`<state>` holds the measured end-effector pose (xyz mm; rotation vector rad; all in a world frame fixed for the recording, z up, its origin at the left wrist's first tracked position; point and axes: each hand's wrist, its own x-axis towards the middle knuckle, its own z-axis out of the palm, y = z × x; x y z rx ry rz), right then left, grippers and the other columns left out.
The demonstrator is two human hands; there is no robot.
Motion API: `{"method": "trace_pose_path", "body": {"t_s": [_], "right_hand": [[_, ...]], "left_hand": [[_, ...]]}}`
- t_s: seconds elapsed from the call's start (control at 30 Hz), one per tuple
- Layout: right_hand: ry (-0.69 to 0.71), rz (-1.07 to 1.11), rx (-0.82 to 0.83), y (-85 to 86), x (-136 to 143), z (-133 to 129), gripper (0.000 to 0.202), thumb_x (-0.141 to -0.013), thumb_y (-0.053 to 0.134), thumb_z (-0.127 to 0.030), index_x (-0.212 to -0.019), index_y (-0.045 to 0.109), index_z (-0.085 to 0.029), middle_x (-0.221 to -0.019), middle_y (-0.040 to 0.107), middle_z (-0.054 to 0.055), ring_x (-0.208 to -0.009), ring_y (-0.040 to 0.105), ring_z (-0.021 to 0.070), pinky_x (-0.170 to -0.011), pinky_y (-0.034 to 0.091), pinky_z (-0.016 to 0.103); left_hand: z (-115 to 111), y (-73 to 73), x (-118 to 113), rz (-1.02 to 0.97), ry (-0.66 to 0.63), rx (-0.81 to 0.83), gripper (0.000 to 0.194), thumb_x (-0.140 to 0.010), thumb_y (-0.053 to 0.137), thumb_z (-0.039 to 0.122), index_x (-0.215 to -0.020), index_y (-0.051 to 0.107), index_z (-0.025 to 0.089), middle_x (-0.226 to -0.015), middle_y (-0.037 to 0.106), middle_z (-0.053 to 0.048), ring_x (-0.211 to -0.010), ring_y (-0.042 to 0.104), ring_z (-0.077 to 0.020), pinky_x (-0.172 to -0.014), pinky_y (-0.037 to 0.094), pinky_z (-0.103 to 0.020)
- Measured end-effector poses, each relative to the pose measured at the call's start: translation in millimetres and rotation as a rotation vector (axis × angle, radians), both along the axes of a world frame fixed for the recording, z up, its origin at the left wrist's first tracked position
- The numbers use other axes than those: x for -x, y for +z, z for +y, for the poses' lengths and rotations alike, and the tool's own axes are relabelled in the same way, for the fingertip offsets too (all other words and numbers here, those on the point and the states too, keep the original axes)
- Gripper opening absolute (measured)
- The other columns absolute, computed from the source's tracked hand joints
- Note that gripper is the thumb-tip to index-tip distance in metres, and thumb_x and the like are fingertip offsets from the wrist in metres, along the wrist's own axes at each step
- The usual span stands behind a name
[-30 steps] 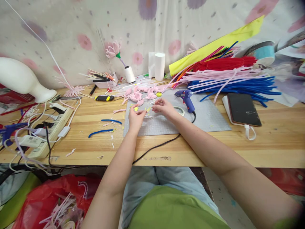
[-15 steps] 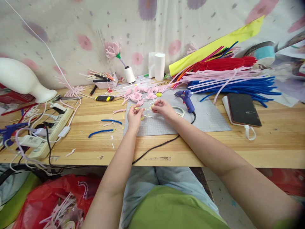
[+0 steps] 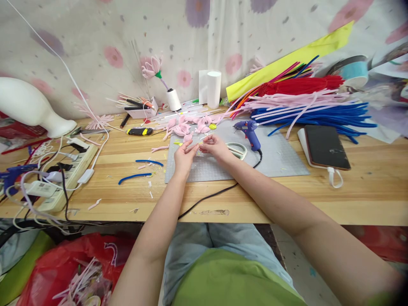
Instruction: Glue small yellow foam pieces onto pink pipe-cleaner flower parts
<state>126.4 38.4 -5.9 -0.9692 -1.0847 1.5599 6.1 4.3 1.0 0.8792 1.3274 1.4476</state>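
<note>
Over the grey cutting mat (image 3: 280, 163), my left hand (image 3: 185, 158) and my right hand (image 3: 216, 148) meet at the fingertips. Both are pinched around something small and yellowish, too tiny to make out. Pink fuzzy petal shapes (image 3: 181, 128) lie just beyond my hands, with a small yellow piece (image 3: 212, 126) beside them. White-handled scissors (image 3: 237, 150) rest on the mat close to my right hand. Further right on the mat lies a blue glue gun (image 3: 250, 132).
Bundles of blue (image 3: 318, 117) and red pipe cleaners (image 3: 299, 86) lie back right, near a black phone-like object (image 3: 327, 146). A power strip (image 3: 68, 182) with cables sits left. Two blue stems (image 3: 134, 177) and a yellow-black cutter (image 3: 139, 131) lie left of the mat.
My hands have come together, the left moving slightly right, so the fingertips now meet. More of the scissors shows beside my right hand.
</note>
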Motion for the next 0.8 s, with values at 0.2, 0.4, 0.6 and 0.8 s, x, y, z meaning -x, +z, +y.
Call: {"method": "trace_pose_path", "body": {"t_s": [0.2, 0.4, 0.6, 0.8], "right_hand": [[0.005, -0.017, -0.01, 3.7, 0.6, -2.1, 0.043, -0.053, 0.078, -0.028, -0.079, 0.045, -0.021, -0.064, 0.06, -0.005, -0.064, 0.061, 0.0106, -0.061, 0.047, 0.024], [-0.052, -0.033, 0.01, 4.5, -1.6, -0.7, 0.036, -0.057, 0.074, -0.028, -0.078, 0.045, -0.021, -0.065, 0.059, -0.006, -0.064, 0.06, 0.0098, -0.059, 0.046, 0.022], [-0.025, -0.035, 0.011, 5.3, -2.5, -2.5, 0.037, -0.058, 0.074, -0.029, -0.079, 0.045, -0.021, -0.065, 0.06, -0.005, -0.064, 0.06, 0.0101, -0.06, 0.046, 0.023], [0.069, -0.032, -0.034, 8.4, 1.0, -9.0, 0.034, -0.06, 0.072, -0.027, -0.081, 0.046, -0.021, -0.069, 0.061, -0.004, -0.066, 0.062, 0.0107, -0.064, 0.048, 0.025]], "left_hand": [[1.8, 1.9, 3.0, -0.012, 0.089, 0.04, 0.037, -0.063, 0.072, 0.016, -0.099, 0.064, 0.014, -0.076, 0.07, -0.004, -0.071, 0.065, -0.0136, -0.053, 0.044, -0.02], [2.1, 4.0, 5.0, -0.048, 0.125, 0.051, 0.041, -0.06, 0.074, 0.015, -0.097, 0.057, 0.013, -0.072, 0.068, -0.003, -0.067, 0.065, -0.0129, -0.046, 0.039, -0.017], [2.5, 2.2, 4.8, -0.062, 0.172, 0.05, 0.054, -0.053, 0.08, 0.019, -0.096, 0.047, 0.017, -0.069, 0.066, -0.001, -0.068, 0.065, -0.0139, -0.047, 0.039, -0.018], [2.2, 3.5, 2.5, -0.056, 0.189, 0.058, 0.059, -0.053, 0.08, 0.02, -0.096, 0.041, 0.02, -0.067, 0.063, 0.003, -0.061, 0.061, -0.0109, -0.049, 0.038, -0.019]]}}
